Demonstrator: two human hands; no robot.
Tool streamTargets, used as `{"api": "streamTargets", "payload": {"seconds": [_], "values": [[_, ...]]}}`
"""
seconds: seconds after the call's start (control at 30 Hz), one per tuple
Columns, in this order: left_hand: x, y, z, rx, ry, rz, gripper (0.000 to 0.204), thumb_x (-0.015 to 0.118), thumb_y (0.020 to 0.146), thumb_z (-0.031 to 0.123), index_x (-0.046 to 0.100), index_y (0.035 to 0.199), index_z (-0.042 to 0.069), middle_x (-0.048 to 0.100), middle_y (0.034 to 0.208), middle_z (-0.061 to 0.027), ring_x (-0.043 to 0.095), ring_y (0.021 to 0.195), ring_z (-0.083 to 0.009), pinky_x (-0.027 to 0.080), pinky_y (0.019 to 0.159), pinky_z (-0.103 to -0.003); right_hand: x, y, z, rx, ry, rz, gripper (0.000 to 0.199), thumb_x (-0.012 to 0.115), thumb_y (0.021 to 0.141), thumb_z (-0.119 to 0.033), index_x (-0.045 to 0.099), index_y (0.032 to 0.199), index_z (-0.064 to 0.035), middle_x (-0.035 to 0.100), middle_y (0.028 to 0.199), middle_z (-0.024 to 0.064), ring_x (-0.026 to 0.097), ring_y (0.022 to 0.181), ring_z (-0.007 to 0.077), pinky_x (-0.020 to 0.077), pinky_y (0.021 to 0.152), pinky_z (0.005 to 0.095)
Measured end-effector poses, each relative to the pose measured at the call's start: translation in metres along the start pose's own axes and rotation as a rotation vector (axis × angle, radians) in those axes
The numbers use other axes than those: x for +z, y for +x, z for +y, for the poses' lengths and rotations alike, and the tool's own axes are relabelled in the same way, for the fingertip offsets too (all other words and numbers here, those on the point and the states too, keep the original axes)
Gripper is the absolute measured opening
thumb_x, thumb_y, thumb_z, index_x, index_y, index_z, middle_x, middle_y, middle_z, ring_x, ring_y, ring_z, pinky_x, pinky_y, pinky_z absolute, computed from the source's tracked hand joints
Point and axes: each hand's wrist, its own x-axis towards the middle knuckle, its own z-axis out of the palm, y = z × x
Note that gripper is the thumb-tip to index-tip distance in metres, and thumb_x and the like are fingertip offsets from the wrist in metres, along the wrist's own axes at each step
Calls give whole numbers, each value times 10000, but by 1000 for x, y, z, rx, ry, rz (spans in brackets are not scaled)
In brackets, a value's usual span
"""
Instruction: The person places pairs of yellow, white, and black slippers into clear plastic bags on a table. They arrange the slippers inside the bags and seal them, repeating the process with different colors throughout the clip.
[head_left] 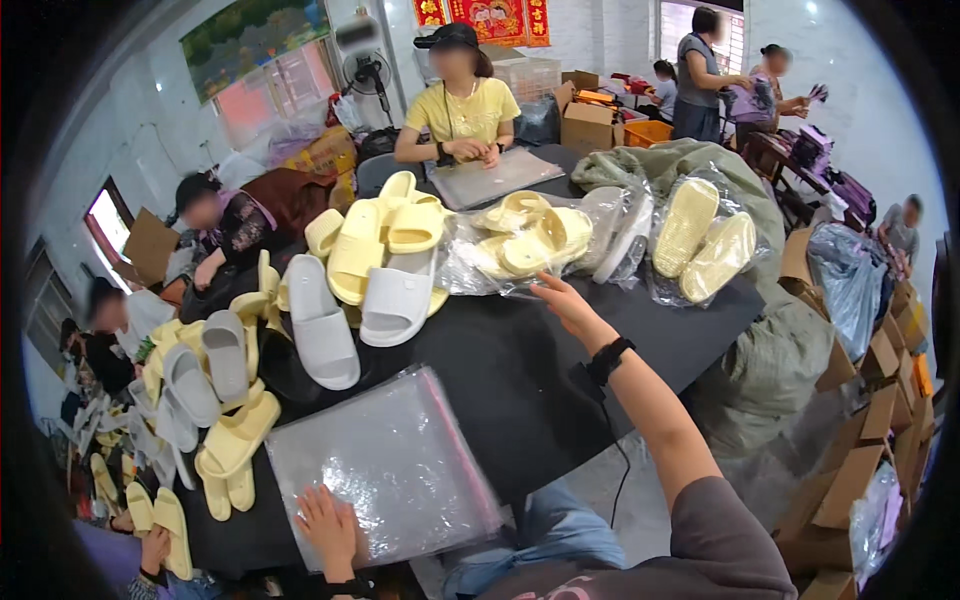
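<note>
My left hand (328, 528) lies flat with spread fingers on a stack of clear plastic bags (390, 450) at the near side of the black table. Farther off, my right hand (568, 303) reaches over the table, fingers stretched out and holding nothing. Its fingertips are close to bagged yellow slippers (535, 240); whether they touch the plastic I cannot tell. Grey slippers in a bag (625, 235) and another bagged yellow pair (703, 240), soles up, lie to the right. Loose grey slides (323, 325) and yellow slides (357, 250) are piled left of my right hand.
More loose slippers (240, 430) cover the table's left side, where a co-worker's hand (155, 548) holds a yellow pair. Across the black table (520, 400) sits a person in yellow (465, 110) with a plastic bag stack (497, 178). Green sacks (760, 370) and cardboard boxes (860, 450) stand right.
</note>
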Motion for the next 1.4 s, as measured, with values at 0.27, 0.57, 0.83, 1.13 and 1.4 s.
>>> {"api": "streamTargets", "payload": {"seconds": [0.27, 0.57, 0.83, 1.13, 1.4], "values": [[0, -2, -7, -42, 28, -21, 711, 491, 948, 481, 317, 1526, 106, 267, 1579, -193, 190, 1467, -405, 108, 1169, -593, -21, -69, 13, -338, 24, 59, 435, 571, 998, -202, 521, 1385, -9, 628, 1088, 19, 533, 888, 84, 449, 785, 239], [6, -1, -2, -15, 34, -26, 686, 499, 954, 434, 311, 1530, 112, 266, 1580, -188, 183, 1472, -394, 105, 1171, -584, -196, -213, 60, -404, -719, 602, 278, 627, 932, -133, 668, 1191, -41, 613, 1237, 140, 614, 1035, 221, 487, 863, 336], [5, 2, -13, -37, 56, -73, 679, 471, 972, 421, 267, 1548, 126, 224, 1598, -182, 148, 1485, -389, 79, 1178, -573, -129, -238, 59, -130, -959, 397, 202, 694, 845, -229, 682, 966, -67, 640, 1068, 118, 573, 1029, 325, 433, 842, 413], [3, 1, -6, -16, 38, -72, 668, 451, 982, 438, 281, 1540, 113, 228, 1594, -191, 156, 1479, -404, 91, 1173, -585, -135, -156, 80, -334, -811, 465, 640, 533, 988, -390, 385, 1446, 33, 384, 1489, 262, 354, 1395, 381, 262, 1156, 417], [3, 0, -4, 15, 42, 19, 657, 516, 950, 461, 386, 1487, 105, 302, 1559, -214, 243, 1442, -438, 144, 1143, -634, -60, -146, 19, -329, 400, 293, 889, 634, 932, -83, 14, 1567, -139, 400, 1501, 201, 593, 1112, 239, 501, 935, 391]]}}
